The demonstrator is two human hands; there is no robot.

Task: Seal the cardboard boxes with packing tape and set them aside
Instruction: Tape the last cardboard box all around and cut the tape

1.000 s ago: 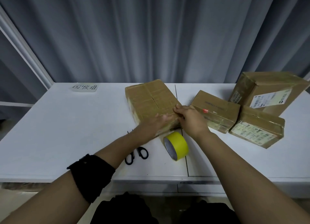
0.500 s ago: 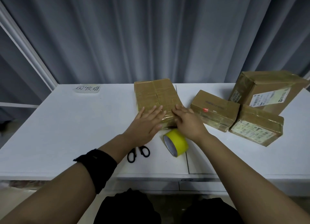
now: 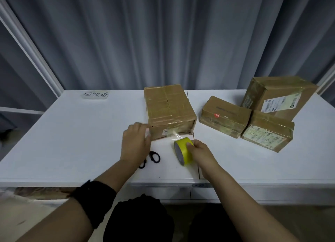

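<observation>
While right grip (image 3: 201, 153) holds tape roll (image 3: 184, 153), box (image 3: 168, 107) just beyond

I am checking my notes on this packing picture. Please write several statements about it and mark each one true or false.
1. The right hand grips the yellow tape roll. True.
2. The scissors lie on top of the middle box. False: they lie on the white table, beside the left hand.
3. A strip of clear tape runs from the roll to the front face of the middle box. True.
4. The three other boxes stand on the left part of the table. False: they are on its right part.
5. The left hand holds the scissors. False: it is at the front left corner of the middle box.
</observation>
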